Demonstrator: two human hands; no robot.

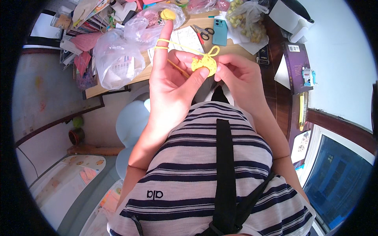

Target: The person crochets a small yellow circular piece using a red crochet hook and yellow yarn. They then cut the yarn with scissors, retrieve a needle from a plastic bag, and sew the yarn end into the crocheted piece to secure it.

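Observation:
A small piece of yellow crochet work [204, 66] is held between my two hands above the near edge of the desk. My left hand [173, 80] pinches it with thumb and fingers, its index finger stretched up. Yellow yarn [183, 48] winds round that finger and runs across to the piece, where a loose loop stands up. A thin orange-brown stick [178, 69] lies across the left palm, its ends partly hidden. My right hand [241, 74] grips the piece's right edge between thumb and index finger. Beyond the left fingertip sits a yellow yarn ball [168, 14].
Scissors [204, 33] and a teal phone [219, 33] lie on the desk [189, 21]. Clear plastic bags [118, 63] crowd the left side; a bag of round yellowish-green things [248, 23] is far right. A white pot-like container [289, 17] stands at right.

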